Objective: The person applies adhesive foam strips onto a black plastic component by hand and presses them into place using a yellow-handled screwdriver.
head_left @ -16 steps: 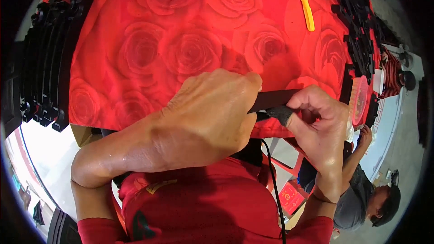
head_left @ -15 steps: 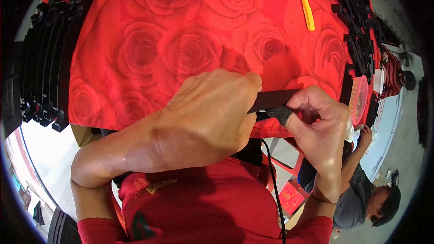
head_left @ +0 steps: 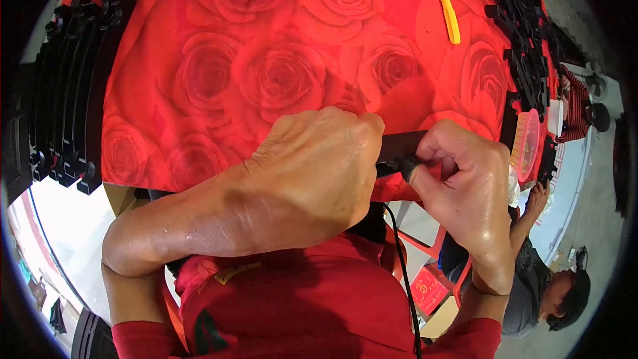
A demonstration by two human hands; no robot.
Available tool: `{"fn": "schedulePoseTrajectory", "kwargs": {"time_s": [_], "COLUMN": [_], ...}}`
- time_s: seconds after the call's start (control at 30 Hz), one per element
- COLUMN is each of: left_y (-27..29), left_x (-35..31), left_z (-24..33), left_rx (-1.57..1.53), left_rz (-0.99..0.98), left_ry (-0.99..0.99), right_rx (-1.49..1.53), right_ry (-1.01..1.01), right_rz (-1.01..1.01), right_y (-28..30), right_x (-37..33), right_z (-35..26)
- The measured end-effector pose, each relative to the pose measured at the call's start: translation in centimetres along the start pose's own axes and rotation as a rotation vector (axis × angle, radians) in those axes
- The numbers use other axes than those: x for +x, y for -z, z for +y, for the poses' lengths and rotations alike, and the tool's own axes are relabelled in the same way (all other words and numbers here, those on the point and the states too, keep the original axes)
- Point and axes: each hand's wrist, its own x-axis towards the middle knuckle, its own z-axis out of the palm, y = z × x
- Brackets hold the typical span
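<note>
A flat black strip (head_left: 403, 144) spans the gap between my two hands, above the near edge of the table. My left hand (head_left: 325, 173) is closed around its left end, with the back of the hand hiding the fingers and that part of the strip. My right hand (head_left: 465, 179) pinches the other end between thumb and curled forefinger. Dark material (head_left: 407, 166) covers the tip of my right thumb. What the strip belongs to cannot be made out.
Red rose-printed cloth (head_left: 279, 73) covers the table. A yellow-handled screwdriver (head_left: 450, 20) lies at the far right. Long black parts (head_left: 100, 86) line the left edge; more black pieces (head_left: 525, 60) crowd the right, near a pink round object (head_left: 530, 146). Another person (head_left: 525, 292) sits at right.
My right hand has tilted slightly and moved a little left toward my left hand, so less of the strip shows between them. My left hand stays nearly in place.
</note>
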Motion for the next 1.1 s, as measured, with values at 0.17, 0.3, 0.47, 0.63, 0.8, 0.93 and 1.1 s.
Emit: {"fn": "schedulePoseTrajectory", "kwargs": {"time_s": [0.17, 0.3, 0.47, 0.63, 0.8, 0.93, 1.1], "left_y": [0.0, 0.7, 0.6, 0.0, -0.5, 0.4, 0.2], "left_x": [-0.1, 0.0, 0.0, 0.0, -0.3, 0.3, 0.3], "left_z": [-0.4, 0.0, -0.2, -0.6, -0.7, 0.1, 0.3], "left_rx": [-0.037, -0.040, -0.035, -0.020, -0.020, -0.024, -0.011], "left_rz": [-0.005, -0.061, -0.025, -0.001, 0.112, -0.018, -0.032], "left_ry": [0.001, 0.060, 0.018, 0.003, -0.088, 0.014, 0.024], "right_rx": [0.073, 0.165, 0.394, 0.380, 0.093, -0.058, -0.006], "right_ry": [-0.019, -0.013, -0.171, -0.185, -0.026, 0.056, 0.035], "right_rz": [-0.031, 0.010, 0.064, 0.079, 0.074, 0.005, -0.015], "right_y": [0.0, -0.1, -1.0, -1.3, -0.4, 0.3, 0.4], "right_x": [0.4, -0.5, -1.1, -1.4, -1.1, -0.2, 0.4], "right_z": [0.0, 0.4, 0.8, 1.2, 0.4, 0.0, 0.1]}}
